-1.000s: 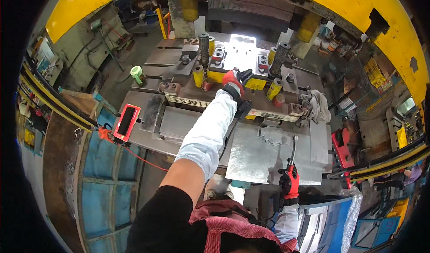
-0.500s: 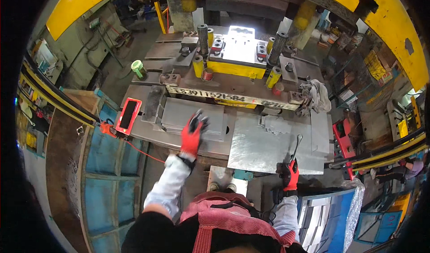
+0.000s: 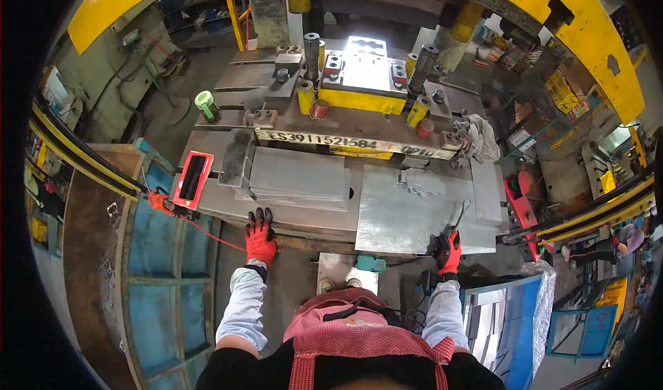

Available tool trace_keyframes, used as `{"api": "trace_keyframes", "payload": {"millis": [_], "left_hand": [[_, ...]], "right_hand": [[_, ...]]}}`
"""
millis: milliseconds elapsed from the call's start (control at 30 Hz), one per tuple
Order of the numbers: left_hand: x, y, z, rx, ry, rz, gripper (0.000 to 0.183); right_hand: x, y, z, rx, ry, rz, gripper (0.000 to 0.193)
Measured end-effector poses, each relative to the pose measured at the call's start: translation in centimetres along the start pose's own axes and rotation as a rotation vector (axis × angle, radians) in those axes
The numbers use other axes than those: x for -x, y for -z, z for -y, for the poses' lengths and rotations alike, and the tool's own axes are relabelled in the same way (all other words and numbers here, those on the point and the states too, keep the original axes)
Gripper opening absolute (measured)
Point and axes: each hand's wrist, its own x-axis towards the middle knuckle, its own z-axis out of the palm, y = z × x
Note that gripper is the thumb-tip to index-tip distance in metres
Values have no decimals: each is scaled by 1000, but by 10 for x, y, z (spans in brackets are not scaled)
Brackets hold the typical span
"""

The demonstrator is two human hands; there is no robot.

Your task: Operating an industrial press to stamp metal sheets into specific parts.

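Note:
My left hand [image 3: 260, 239], in a red glove with dark fingertips, lies at the front edge of the press table. Its fingers are stretched and it holds nothing. Just beyond it is a stack of flat grey metal sheets [image 3: 297, 172]. My right hand [image 3: 448, 250], gloved alike, is closed around a slim metal hand tool [image 3: 460, 215] with a narrow looped end. That tool points away from me over a broad shiny metal plate [image 3: 390, 217]; its exact kind is unclear. On the plate's far part lie thin cut metal pieces [image 3: 421, 182].
Ahead stands a yellow die block [image 3: 362, 101] with a bright sheet on top, between guide posts. A red-framed dark tray [image 3: 193, 180] and a dark metal block [image 3: 237, 159] sit left. Grey rags [image 3: 476, 140] hang at right. A blue bin [image 3: 511, 321] stands lower right.
My left hand has drawn back from above the sheet stack, toward me and to the left, to the table's front edge. My right hand still grips the tool, nearly unmoved.

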Motion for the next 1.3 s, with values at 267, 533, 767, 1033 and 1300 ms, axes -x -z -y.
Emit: {"api": "trace_keyframes", "payload": {"millis": [267, 533, 767, 1033, 1300], "left_hand": [[1, -2, 8, -2, 26, 26, 67], [-3, 5, -3, 0, -16, -57, 55], [-2, 1, 0, 31, -7, -33, 57], [0, -9, 11, 30, 19, -25, 55], [-1, -12, 11, 19, -20, -70, 58]], "right_hand": [[0, -3, -9, 29, 89, -40, 17], [-7, 8, -10, -17, 78, -8, 35], [-2, 1, 0, 42, 60, -24, 23], [11, -15, 10, 5, 5, 0, 34], [6, -6, 0, 186, 164, -120, 66]]}}
